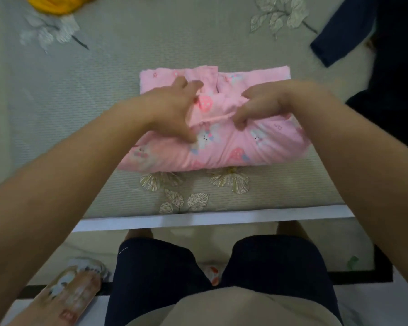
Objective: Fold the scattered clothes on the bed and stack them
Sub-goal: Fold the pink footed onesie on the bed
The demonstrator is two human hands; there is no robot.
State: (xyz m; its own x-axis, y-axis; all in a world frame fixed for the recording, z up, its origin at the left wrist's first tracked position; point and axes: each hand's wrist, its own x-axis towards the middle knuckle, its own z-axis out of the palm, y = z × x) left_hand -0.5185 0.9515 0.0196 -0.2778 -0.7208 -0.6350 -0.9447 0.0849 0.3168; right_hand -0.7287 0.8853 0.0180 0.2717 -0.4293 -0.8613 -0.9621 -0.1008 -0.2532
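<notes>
Pink printed garment (222,147) lies part-folded on the bed (80,114), with its long axis crosswise, parallel to the near edge. Left hand (172,109) and right hand (257,107) each grip a raised fold over its centre, equally near. Judged: the fold is not yet laid flat. A navy garment (339,43) lies beyond its right end and a yellow garment (50,3) beyond its far left.

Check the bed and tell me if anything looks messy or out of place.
The pink garment gripped by the left hand and right hand is folded unevenly: its near half bulges and sits skewed to the far half. A navy garment sprawls unfolded at the right, and a yellow garment lies bunched at the far left.
</notes>
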